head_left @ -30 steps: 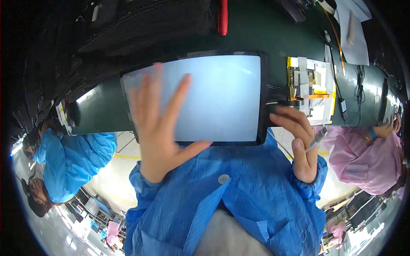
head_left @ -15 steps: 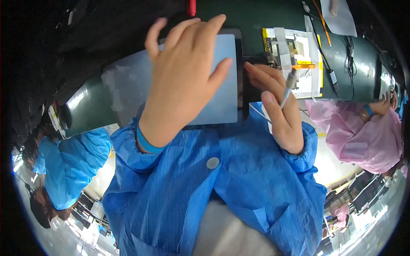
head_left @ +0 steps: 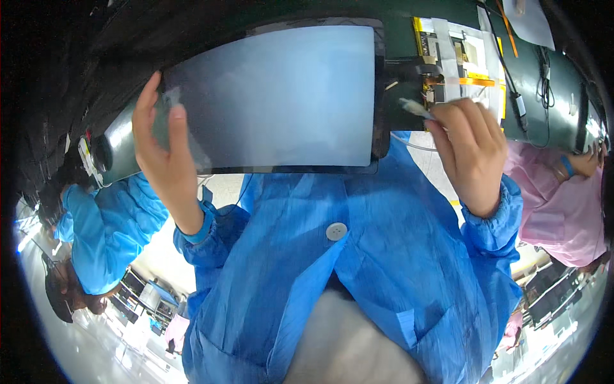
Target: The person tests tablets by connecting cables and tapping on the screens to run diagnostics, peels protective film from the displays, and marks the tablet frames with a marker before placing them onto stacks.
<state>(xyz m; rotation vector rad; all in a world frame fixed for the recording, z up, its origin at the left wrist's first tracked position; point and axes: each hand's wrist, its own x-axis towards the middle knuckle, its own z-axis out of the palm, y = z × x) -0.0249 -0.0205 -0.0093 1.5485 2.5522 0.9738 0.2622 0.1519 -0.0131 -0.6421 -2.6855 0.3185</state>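
Note:
A large flat screen panel with a pale glossy face and dark border lies in front of me. At its left end is my left hand, thumb and fingers apart. The fingertips are by the far left corner and the thumb is over the near part of that end; I cannot tell whether they touch. My right hand is closed in a pinch on a white cable, right of the panel. The cable's blurred plug end points left, toward a small circuit board with an orange flat ribbon cable.
A yellow-edged assembly with grey tape strips lies on the dark green bench at the right. Beyond it are a black cable and a white sheet. People in blue and pink work at either side.
My left hand has moved from above the panel to its left end, uncovering the face. My right hand has turned palm down and shifted right, with the white cable still in it.

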